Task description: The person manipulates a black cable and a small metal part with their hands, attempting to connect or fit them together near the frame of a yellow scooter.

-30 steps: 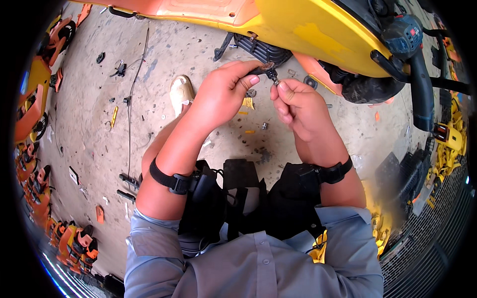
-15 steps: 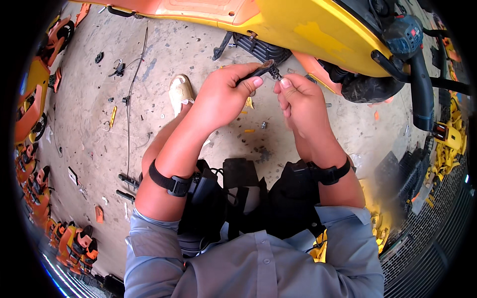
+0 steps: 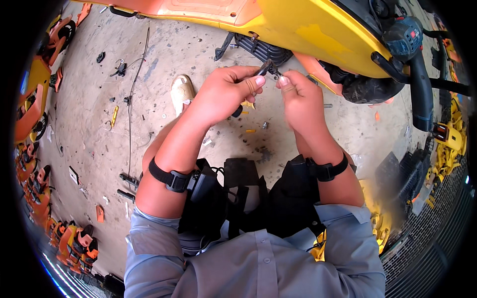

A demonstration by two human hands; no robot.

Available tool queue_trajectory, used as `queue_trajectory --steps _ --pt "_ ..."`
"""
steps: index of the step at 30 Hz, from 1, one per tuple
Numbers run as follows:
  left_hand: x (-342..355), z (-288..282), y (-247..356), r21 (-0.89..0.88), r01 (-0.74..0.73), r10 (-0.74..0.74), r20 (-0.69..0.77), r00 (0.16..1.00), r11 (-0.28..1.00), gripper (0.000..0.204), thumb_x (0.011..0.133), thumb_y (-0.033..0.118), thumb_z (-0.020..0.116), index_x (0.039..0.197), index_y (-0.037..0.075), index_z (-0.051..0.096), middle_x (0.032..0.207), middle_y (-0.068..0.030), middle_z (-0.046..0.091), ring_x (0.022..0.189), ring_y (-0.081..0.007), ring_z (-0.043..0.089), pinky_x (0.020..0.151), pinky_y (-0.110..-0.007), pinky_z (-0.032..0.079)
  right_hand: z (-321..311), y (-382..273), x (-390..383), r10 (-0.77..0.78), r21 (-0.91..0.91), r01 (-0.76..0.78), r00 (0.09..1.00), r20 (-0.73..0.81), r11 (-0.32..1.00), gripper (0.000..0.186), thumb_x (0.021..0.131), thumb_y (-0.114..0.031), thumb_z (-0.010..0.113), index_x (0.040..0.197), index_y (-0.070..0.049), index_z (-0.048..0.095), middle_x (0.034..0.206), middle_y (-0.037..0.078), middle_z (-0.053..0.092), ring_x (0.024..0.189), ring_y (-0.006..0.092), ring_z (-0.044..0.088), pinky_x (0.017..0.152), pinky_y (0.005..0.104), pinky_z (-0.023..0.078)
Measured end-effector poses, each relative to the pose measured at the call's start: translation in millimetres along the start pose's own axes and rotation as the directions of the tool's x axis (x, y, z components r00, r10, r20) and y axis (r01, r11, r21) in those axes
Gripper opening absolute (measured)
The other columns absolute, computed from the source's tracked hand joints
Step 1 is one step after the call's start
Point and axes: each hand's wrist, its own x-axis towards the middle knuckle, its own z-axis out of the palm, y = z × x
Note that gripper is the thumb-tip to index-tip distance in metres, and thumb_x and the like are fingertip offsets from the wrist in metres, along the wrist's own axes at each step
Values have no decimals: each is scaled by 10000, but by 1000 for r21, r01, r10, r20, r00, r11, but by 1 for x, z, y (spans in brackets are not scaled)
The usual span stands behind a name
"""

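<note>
My left hand (image 3: 226, 94) is closed round a slim black lever-like part (image 3: 266, 67) whose brownish end pokes out past the thumb. Another dark end (image 3: 237, 111) shows beneath that hand; whether it belongs to the same part I cannot tell. With thumb and forefinger, my right hand (image 3: 302, 99) pinches a small dark piece (image 3: 276, 77) against the tip of the lever-like part. Its exact kind is too small to make out. Both hands are held above the floor, just short of a yellow and orange scooter body (image 3: 308, 25).
A cordless power tool (image 3: 405, 39) rests on the scooter at right. A black ribbed pedal-like part (image 3: 263, 48) lies below the body. Small bolts, a long cable (image 3: 131, 99) and yellow scraps (image 3: 115, 116) litter the concrete floor. Orange parts (image 3: 74, 243) are heaped at left, yellow ones (image 3: 449, 136) at right.
My left hand has turned slightly, so the lever-like part's end tilts up and a dark end now shows under the palm. My right hand stays pinched near its tip.
</note>
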Motion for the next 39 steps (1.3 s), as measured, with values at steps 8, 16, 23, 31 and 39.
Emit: queue_trajectory --steps 8,16,23,31,39 --pt "0 -12 -7 97 -229 228 16 973 969 303 944 143 669 1188 -36 663 1008 -80 714 899 -132 652 824 -266 513 -21 0 4 172 542 -465 847 504 700 233 1006 -194 524 875 -16 599 626 29 523 516 118 464 511 283 381" --pt "0 -1 3 3 -100 100 41 994 995 272 957 159 656 1158 -22 678 914 -47 685 820 -101 617 764 -243 488 -2 2 0 -22 281 20 1000 4 959 220 1021 -165 515 886 -23 613 589 -9 472 528 100 397 499 249 311" --pt "1 -7 0 19 -221 221 10 975 975 316 919 115 702 1206 -11 660 1043 -68 704 974 -133 619 885 -282 487 -32 4 6 52 662 -538 794 605 522 286 1027 -250 502 892 -18 600 621 4 499 532 76 407 508 221 332" --pt "-6 10 9 36 -132 132 3 991 991 339 917 149 715 1184 -48 643 860 -16 669 779 -76 591 709 -233 486 -7 10 4 -82 334 136 982 -171 932 190 1000 -175 573 973 4 630 653 -5 539 571 73 435 547 234 381" --pt "-3 4 8 -72 -215 215 -3 977 974 318 893 63 718 1192 -17 644 1001 -47 701 914 -100 623 829 -257 503 -36 7 4 81 705 -315 935 345 635 268 1014 -252 543 938 -8 623 644 16 530 551 88 452 520 227 369"
